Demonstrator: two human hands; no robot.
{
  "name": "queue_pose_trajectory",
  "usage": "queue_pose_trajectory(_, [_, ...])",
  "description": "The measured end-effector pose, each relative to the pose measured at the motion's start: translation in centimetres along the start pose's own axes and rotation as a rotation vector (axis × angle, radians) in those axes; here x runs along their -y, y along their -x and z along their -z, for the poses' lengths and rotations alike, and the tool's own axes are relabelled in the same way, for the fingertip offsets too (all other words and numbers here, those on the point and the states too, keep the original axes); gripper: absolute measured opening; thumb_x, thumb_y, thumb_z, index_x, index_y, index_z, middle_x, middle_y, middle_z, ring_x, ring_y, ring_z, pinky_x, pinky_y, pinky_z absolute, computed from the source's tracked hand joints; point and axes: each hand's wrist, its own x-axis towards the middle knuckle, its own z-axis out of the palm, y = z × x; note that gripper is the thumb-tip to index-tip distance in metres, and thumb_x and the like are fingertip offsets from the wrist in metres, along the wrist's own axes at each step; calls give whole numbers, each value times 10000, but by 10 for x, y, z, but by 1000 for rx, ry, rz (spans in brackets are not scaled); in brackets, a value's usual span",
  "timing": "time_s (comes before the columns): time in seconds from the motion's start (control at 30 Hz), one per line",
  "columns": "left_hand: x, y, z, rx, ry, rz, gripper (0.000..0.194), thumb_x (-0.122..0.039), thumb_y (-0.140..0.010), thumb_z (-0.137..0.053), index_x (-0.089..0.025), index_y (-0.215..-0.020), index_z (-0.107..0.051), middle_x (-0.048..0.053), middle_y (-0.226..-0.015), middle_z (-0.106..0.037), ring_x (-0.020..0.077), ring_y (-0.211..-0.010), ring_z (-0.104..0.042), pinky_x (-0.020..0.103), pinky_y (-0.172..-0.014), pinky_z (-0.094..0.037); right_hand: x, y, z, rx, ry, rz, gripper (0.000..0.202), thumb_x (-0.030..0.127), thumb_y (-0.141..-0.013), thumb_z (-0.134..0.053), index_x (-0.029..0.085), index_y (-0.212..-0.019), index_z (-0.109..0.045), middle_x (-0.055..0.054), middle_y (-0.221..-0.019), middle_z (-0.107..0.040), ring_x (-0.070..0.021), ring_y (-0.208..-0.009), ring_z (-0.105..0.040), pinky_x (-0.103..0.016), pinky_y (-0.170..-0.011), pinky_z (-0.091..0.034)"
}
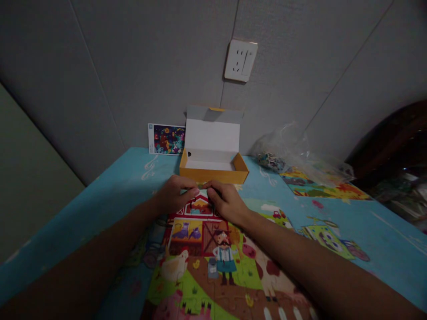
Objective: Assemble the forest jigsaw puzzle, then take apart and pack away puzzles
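Observation:
A jigsaw puzzle [215, 280] with a farm picture lies in front of me, its pieces joined: a red barn, a farmer, a hen, a cow and a pig show on it. At its far edge, by the barn roof, my left hand [175, 194] is closed, thumb on top and fingers curled over the edge. Close beside it, my right hand [227, 203] grips the same edge in a similar way. The fingertips of both hands are partly hidden. My right forearm covers some of the puzzle's right side.
Just beyond the hands stands an open yellow box [213, 175], lid raised against the wall. A picture card [167, 139] leans at its left. To the right lie a clear plastic bag [280, 149] with small pieces and a colourful sheet [330, 190]. A blue patterned cloth [110, 186] covers the table.

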Motion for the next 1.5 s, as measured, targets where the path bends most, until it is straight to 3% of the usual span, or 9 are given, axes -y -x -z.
queue_pose_trajectory(0.13, [1,0,0,-99,-29,42,404,-309,-881,-457,-148,-511,-479,-47,-479,-389,69,-475,-358,238,-515,-257,3,1,1,62,57,4,245,252,-884,-478,172,-659,-531,12,-582,-519,-119,-549,-449,-252,-546,-280])
queue_pose_trajectory(0.27, [5,-2,-1,-219,-169,122,464,-343,-898,-465,-150,-476,-456,-55,-455,-320,66,-450,-294,258,-507,-218,4,3,2,9,39,124,284,313,-900,-468,176,-654,-511,3,-603,-523,-120,-564,-446,-254,-558,-286])
queue_pose_trajectory(0.4, [6,-5,-3,-236,-262,169,468,-383,-885,-505,-148,-480,-495,-49,-444,-359,73,-453,-307,267,-515,-214,4,5,4,-49,17,186,310,353,-920,-450,179,-674,-524,3,-595,-519,-122,-561,-454,-254,-562,-303])
queue_pose_trajectory(0.63, [-8,-4,-10,-204,25,225,498,-430,-927,-394,-143,-566,-582,-35,-463,-425,91,-470,-390,243,-501,-273,3,4,1,-6,13,101,270,354,-910,-486,167,-750,-598,-4,-616,-567,-125,-572,-480,-249,-560,-325])
queue_pose_trajectory(0.87, [-12,-1,-11,-9,100,145,233,-323,-834,-550,-146,-691,-599,-23,-595,-556,108,-583,-489,221,-572,-354,0,1,-2,23,-33,-81,239,334,-929,-440,168,-832,-581,13,-625,-565,-120,-588,-506,-240,-577,-338])
queue_pose_trajectory(1.03, [-17,-1,-8,-80,80,97,205,-271,-827,-525,-158,-660,-562,-20,-572,-558,106,-555,-492,223,-559,-354,5,1,3,112,35,-43,284,383,-881,-489,165,-716,-563,33,-554,-478,-99,-518,-424,-238,-510,-271])
queue_pose_trajectory(1.17, [-20,1,-7,-131,15,21,198,-254,-825,-528,-169,-648,-556,-24,-551,-560,97,-515,-479,227,-549,-348,6,3,4,171,125,-61,379,387,-760,-624,191,-509,-420,66,-438,-327,-66,-424,-292,-245,-451,-172])
queue_pose_trajectory(1.27, [-21,3,-5,-180,-55,-25,195,-258,-826,-539,-172,-654,-567,-14,-563,-584,100,-516,-500,233,-547,-352,4,4,3,167,91,-19,452,386,-756,-629,195,-457,-348,73,-418,-263,-55,-410,-235,-245,-447,-152])
queue_pose_trajectory(1.5, [-22,2,-4,-237,-77,2,208,-258,-831,-537,-170,-645,-572,-16,-564,-590,96,-517,-504,229,-553,-364,3,5,4,145,-46,56,463,416,-820,-587,186,-468,-394,49,-446,-343,-72,-452,-292,-248,-466,-201])
